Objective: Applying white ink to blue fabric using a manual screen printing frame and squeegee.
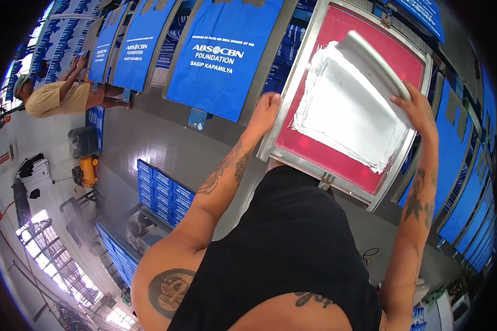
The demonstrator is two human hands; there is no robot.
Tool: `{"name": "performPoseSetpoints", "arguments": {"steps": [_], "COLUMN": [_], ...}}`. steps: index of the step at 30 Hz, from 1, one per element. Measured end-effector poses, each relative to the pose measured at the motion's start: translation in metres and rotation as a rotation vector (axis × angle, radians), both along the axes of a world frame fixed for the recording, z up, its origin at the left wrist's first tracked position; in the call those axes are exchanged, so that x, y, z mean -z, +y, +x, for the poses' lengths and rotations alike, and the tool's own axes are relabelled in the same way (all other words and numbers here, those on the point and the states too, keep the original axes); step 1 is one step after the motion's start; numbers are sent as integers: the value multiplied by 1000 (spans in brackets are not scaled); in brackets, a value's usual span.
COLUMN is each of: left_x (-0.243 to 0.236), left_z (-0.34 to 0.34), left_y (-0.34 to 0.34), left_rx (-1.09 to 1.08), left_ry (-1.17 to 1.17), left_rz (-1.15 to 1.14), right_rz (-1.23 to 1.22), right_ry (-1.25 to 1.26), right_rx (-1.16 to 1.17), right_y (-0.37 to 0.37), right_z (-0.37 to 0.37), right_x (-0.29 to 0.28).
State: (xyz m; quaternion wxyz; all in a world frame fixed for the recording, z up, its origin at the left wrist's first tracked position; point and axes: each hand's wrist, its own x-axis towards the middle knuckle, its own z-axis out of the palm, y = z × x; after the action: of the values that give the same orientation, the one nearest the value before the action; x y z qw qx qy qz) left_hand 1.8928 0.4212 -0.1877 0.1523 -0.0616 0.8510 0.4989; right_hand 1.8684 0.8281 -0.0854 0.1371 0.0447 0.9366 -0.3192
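A screen-printing frame (295,164) with pale metal bars and red mesh (288,138) lies in front of me. White ink (337,110) covers the middle of the mesh in a thick, ragged-edged patch. My right hand (419,107) is wrapped round the near end of a long grey squeegee (376,69), which slants across the ink toward the far left. At the frame's left bar is my left hand (266,113), its fingers curled closed. Whether it grips the bar cannot be made out.
Blue printed bags (215,83) lie on boards along racks at left, and more blue bags (442,160) at right. A person (61,96) in a tan shirt works at the far left. Stacked blue boxes (163,190) and a yellow machine (87,171) stand behind my left arm.
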Motion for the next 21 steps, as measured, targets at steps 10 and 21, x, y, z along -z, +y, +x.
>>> {"name": "performPoseSetpoints", "arguments": {"steps": [10, 21], "left_x": [-14, -66], "left_z": [-19, 75], "left_y": [113, 68], "left_rx": [953, 858], "left_ry": [810, 601], "left_rz": [-636, -403], "right_rz": [509, 296], "right_ry": [419, 328], "right_rx": [-125, 217], "right_y": [-63, -81], "right_z": [132, 251], "right_x": [87, 63]}}
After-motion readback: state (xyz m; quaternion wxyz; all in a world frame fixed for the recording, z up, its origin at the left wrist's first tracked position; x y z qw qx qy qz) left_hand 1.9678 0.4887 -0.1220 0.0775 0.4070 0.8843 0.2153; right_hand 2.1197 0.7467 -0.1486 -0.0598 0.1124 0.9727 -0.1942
